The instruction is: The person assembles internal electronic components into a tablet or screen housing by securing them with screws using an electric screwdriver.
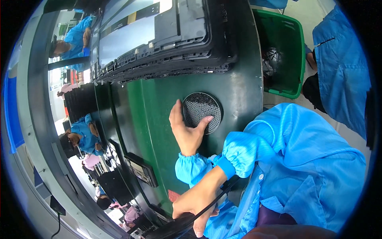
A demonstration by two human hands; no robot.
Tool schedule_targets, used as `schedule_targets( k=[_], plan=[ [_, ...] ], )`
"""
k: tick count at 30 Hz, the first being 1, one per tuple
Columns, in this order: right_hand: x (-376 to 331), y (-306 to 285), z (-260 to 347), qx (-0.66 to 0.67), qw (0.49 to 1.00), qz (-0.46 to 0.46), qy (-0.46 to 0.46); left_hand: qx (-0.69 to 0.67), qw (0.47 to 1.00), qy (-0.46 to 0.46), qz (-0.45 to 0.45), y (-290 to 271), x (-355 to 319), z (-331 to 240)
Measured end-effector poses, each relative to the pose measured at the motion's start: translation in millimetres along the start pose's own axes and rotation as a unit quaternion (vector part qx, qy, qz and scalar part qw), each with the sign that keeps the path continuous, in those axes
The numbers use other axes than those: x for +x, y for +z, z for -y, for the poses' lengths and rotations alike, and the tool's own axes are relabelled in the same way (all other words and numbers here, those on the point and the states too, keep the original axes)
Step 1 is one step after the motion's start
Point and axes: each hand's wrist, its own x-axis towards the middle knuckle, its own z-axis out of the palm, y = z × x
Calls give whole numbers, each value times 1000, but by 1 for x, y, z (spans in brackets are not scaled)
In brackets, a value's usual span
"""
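My arms cross over the green work surface. My left hand (186,131) reaches to a round shallow dish (199,119) with a grey, dotted bottom. Small dark pieces (203,98), too tiny to name, gather along its far side. The left fingers are spread at the dish's left rim, and the thumb is over its near right part. Nothing shows between them. Lower down, my right hand (197,201) has its fingers curled beside a black cable (211,204). What it grips is mostly hidden.
Black plastic frames with shiny panels (167,44) are stacked beyond the dish. A green bin (296,59) stands past the table edge at right, near a person in blue (342,67). A flat dark-framed part (141,169) and a red piece (173,195) lie left of my hands.
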Motion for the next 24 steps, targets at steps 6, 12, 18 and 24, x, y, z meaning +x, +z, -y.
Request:
schedule_targets(
  k=[6, 12, 18, 24],
  plan=[
    [-7, 0, 7, -10, 1000, -14, 14, -75, 985, -148, 51, 10, 11, 8],
    [1, 1, 2, 1, 1000, -23, 18, 161, 984, -29, 69, 21, -6, -39],
    [-6, -18, 12, -160, 976, -122, -86, 106, 989, -95, -51, 29, -31, -23],
    [-61, -80, 85, -351, 823, -447, -17, 48, 992, -86, -79, -2, -77, -3]
  ],
)
